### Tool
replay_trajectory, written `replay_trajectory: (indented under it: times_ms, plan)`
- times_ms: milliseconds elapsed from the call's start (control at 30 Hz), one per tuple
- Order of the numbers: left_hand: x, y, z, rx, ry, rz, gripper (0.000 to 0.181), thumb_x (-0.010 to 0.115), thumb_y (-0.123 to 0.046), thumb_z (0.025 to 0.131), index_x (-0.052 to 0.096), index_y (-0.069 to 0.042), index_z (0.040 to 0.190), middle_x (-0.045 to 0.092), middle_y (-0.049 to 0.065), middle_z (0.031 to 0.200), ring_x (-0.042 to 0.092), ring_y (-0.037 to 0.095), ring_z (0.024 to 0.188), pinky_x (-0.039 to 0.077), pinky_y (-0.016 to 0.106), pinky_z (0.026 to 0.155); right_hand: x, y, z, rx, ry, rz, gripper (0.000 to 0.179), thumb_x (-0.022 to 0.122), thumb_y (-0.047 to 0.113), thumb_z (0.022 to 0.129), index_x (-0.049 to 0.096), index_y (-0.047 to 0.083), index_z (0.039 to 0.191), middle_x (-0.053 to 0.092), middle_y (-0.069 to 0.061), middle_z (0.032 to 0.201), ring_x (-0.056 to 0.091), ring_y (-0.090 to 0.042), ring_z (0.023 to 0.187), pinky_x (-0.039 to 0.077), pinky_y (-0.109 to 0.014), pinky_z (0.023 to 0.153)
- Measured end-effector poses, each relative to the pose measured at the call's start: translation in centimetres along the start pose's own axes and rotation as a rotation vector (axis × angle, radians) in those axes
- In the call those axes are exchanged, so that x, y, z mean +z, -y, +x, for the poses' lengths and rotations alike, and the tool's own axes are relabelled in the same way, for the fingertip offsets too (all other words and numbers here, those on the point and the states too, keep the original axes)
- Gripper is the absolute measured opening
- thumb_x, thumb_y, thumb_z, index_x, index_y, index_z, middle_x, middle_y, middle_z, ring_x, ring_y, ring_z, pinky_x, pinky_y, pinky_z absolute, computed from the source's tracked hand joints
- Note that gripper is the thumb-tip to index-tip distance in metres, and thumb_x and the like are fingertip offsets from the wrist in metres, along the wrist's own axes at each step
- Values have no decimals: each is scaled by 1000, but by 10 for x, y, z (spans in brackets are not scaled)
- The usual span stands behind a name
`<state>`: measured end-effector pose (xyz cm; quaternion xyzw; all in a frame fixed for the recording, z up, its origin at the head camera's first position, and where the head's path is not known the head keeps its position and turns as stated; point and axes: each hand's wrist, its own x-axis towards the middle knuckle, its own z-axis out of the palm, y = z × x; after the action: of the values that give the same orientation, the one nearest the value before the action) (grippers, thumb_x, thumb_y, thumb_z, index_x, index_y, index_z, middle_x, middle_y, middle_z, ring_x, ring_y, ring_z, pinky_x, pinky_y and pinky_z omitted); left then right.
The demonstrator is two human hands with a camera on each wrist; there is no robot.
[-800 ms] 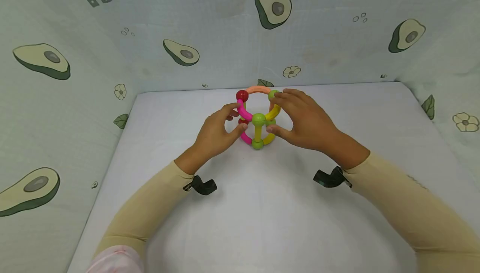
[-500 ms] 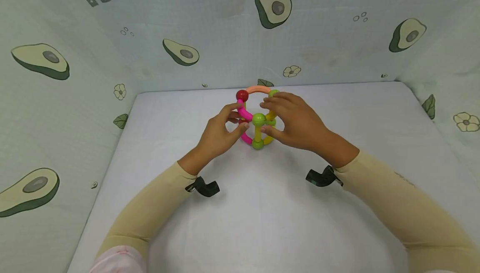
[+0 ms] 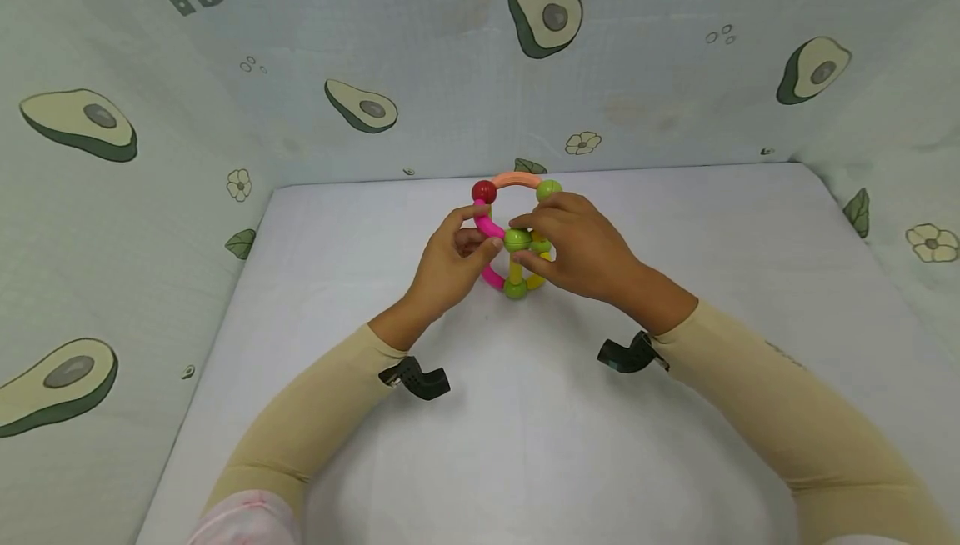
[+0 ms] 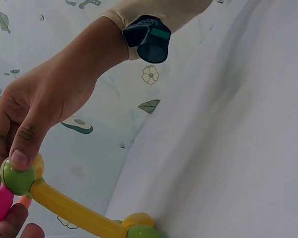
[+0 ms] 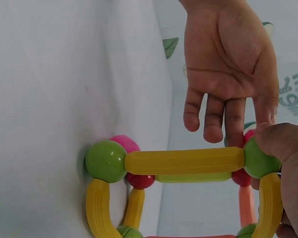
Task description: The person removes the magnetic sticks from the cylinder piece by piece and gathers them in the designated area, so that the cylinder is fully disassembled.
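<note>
A frame of balls and rods stands upright at the back middle of the table. On its top ring, a red ball [image 3: 484, 192] and a green ball [image 3: 550, 187] flank an orange curved rod [image 3: 516, 177]. My right hand [image 3: 592, 245] pinches the front upper green ball [image 5: 259, 159] between thumb and forefinger. At the left, my left hand [image 3: 444, 266] holds the pink curved rod [image 3: 488, 225], thumb close beside that ball. A straight yellow rod [image 5: 186, 161] joins it to the lower green ball [image 5: 105, 161]. My right fingers partly hide the upper yellow curved rod.
The white tabletop [image 3: 547, 437] spreads in front of the frame. Behind it rises a pale cloth wall [image 3: 450, 37] printed with avocados, meeting the table's back edge just past the toy. Both wrists carry black camera mounts [image 3: 416, 378] that hang over the table.
My right hand has moved left, from the right green ball and yellow curve to the front upper green ball. My left hand has shifted slightly right, its thumb nearing that ball. The frame stays put.
</note>
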<state>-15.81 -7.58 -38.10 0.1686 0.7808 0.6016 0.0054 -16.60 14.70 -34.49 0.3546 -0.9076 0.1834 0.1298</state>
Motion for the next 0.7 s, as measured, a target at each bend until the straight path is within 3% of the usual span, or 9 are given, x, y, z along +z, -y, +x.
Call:
replay_trajectory:
  times_ms: [100, 233, 400, 700]
  plan:
    - [3, -1, 0, -39, -12, -80, 45, 66, -13, 101, 51, -12, 143, 72, 7, 94, 63, 30, 85, 46, 26, 62, 1, 0, 0, -5, -8, 6, 41, 84, 30, 88, 74, 8, 120, 74, -3, 105, 54, -29, 120, 38, -48, 109]
    - [7, 0, 1, -72, -30, -147, 44, 66, -11, 101, 51, -14, 141, 70, 10, 92, 63, 32, 87, 43, 24, 59, 1, 1, 0, 0, -9, 13, 41, 84, 30, 88, 74, 7, 120, 74, -3, 108, 54, -29, 121, 38, -48, 109]
    - [10, 1, 2, -79, -42, -155, 42, 65, -10, 101, 49, -15, 140, 68, 14, 90, 58, 22, 79, 42, 24, 57, 2, 1, 0, 10, -13, 27, 40, 84, 29, 88, 74, 7, 119, 74, -3, 108, 54, -29, 121, 39, -48, 109]
    - [13, 2, 4, -61, -42, -172, 39, 60, -6, 102, 47, -12, 138, 63, 8, 83, 46, 14, 70, 37, 24, 55, 4, -2, 0, -1, -31, 50, 39, 85, 27, 87, 74, 6, 119, 74, -2, 108, 56, -29, 117, 40, -48, 106]
